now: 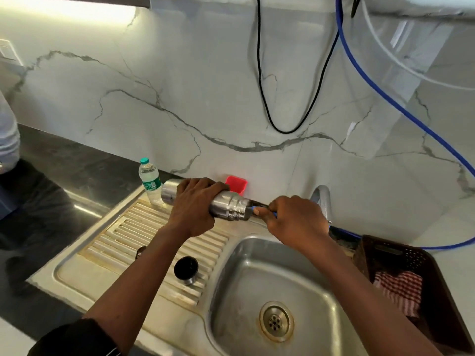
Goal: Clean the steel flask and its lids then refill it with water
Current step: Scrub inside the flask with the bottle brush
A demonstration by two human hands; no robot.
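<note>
Steel flask (228, 204): lies on its side in the air, gripped in the left hand, with its open mouth pointing at the right hand and its base away from it.
Left hand (195, 205): fingers wrapped over the top of the flask body and thumb underneath, a full closed grip round its middle.
Right hand (295, 222): just beyond the flask's mouth, fingers curled tight round a slim tool (253, 208).
Slim tool: blue and dark parts show between the right fingers and the flask mouth; its working end cannot be made out.
Steel lid (186, 270): stands on the ribbed drainboard (115, 235) below the left wrist, dark hollow facing up.
Second lid (140, 251): on the drainboard, half hidden behind the left forearm.
Sink basin (231, 291): under the right forearm, drain (276, 321) nearer the person.
Tap (321, 199): just behind the right hand.
Water bottle (150, 182): upright, behind the flask's base, on the far side of the left hand.
Red tub (236, 185): against the wall, just behind the left knuckles.
Brown basket (411, 258): outside the right forearm, holding a red checked cloth (398, 289).
</note>
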